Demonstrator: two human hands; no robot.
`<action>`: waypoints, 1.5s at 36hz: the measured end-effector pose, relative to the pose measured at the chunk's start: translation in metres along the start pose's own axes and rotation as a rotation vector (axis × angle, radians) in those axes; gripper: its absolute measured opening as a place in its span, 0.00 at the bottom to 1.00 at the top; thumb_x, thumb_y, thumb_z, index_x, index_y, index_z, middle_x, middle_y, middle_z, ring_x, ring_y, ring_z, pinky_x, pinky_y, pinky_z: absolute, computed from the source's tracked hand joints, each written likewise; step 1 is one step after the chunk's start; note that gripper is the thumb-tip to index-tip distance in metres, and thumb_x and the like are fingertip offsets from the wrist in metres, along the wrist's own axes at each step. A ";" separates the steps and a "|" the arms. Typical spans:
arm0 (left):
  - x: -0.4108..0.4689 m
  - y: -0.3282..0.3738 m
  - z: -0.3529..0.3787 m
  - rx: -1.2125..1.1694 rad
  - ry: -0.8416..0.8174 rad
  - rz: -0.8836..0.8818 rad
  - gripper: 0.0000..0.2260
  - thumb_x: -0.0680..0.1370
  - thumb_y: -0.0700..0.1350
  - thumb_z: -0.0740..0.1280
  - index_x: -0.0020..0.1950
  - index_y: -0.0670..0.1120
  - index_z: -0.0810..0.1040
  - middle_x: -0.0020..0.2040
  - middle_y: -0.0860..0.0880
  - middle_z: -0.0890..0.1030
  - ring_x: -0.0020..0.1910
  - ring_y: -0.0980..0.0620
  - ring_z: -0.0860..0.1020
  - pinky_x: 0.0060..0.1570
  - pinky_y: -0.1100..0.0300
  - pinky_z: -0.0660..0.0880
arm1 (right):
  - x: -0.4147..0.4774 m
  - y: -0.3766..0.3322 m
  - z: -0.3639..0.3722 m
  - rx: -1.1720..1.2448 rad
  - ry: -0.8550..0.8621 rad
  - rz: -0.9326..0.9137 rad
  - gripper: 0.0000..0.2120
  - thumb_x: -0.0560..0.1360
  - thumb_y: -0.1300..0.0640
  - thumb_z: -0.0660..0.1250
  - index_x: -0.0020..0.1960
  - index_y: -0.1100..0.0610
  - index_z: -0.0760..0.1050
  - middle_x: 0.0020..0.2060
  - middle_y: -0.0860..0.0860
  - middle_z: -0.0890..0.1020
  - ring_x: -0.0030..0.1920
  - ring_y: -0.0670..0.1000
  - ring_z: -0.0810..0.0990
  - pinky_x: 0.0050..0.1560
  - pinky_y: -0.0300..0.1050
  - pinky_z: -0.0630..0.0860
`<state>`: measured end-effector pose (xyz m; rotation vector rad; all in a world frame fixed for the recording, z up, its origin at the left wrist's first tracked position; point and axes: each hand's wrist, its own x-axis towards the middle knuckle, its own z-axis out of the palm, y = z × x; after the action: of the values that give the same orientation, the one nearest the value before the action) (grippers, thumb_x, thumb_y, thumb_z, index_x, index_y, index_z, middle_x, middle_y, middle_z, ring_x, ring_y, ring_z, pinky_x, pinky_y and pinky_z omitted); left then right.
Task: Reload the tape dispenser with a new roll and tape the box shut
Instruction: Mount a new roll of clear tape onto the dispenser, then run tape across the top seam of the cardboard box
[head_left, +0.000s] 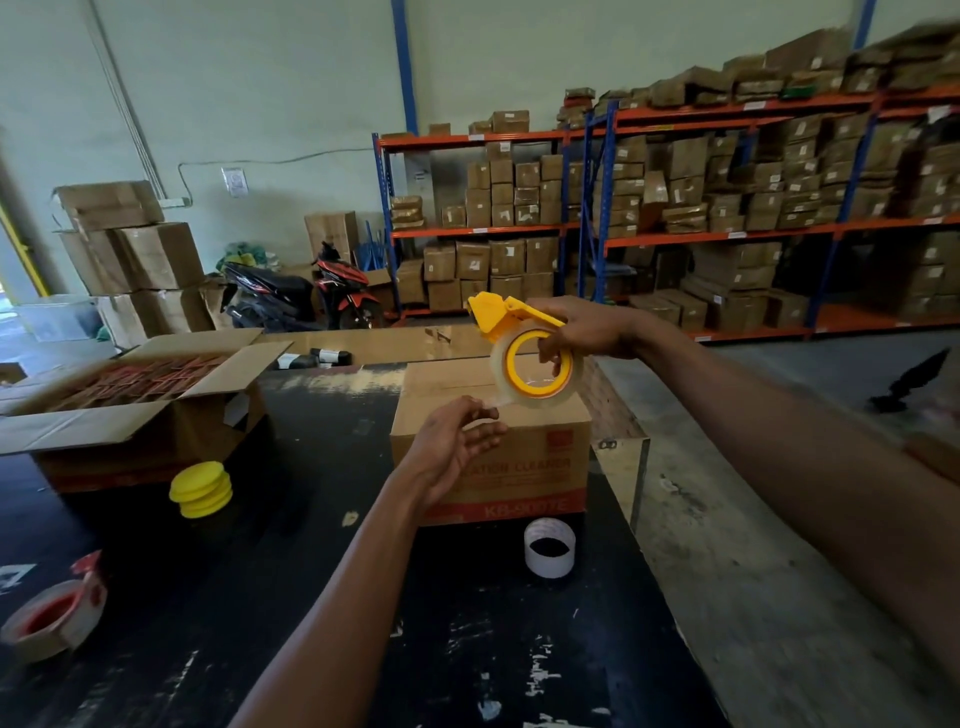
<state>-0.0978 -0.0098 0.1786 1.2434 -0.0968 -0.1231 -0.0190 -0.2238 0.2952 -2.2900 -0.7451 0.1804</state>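
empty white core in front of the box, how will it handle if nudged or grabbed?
The empty core is a bare thin-walled ring with no tape left, so probably very light and easy to crush in a firm squeeze. It stands on its end on the black table, so a nudge would likely slide it; knocked onto its side, it could roll.

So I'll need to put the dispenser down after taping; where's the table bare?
Bare black table lies between the yellow pads and the closed box, and along the near edge right of the red dispenser. It is crowded by the open carton at left and the empty core before the box.
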 end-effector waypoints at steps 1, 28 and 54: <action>0.000 0.003 -0.001 0.010 0.017 0.006 0.09 0.85 0.41 0.58 0.48 0.43 0.75 0.47 0.45 0.82 0.42 0.50 0.86 0.49 0.56 0.79 | -0.001 0.001 0.000 -0.003 -0.009 0.006 0.16 0.77 0.69 0.69 0.52 0.49 0.73 0.46 0.55 0.77 0.46 0.54 0.80 0.49 0.52 0.81; 0.013 0.059 -0.007 0.468 0.183 0.044 0.13 0.80 0.36 0.71 0.63 0.37 0.76 0.51 0.36 0.86 0.49 0.42 0.88 0.48 0.54 0.85 | -0.009 0.009 0.011 -0.131 -0.084 0.087 0.20 0.72 0.48 0.80 0.58 0.40 0.74 0.53 0.51 0.86 0.44 0.46 0.87 0.42 0.44 0.80; 0.043 0.070 0.005 0.886 0.246 0.211 0.04 0.79 0.41 0.73 0.45 0.43 0.81 0.40 0.44 0.87 0.40 0.51 0.86 0.43 0.55 0.83 | -0.028 0.032 0.027 -0.577 0.075 0.005 0.38 0.75 0.43 0.76 0.78 0.49 0.63 0.68 0.53 0.76 0.60 0.54 0.75 0.55 0.45 0.67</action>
<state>-0.0531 0.0010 0.2470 2.1095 -0.0682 0.2906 -0.0364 -0.2417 0.2517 -2.8201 -0.8306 -0.1392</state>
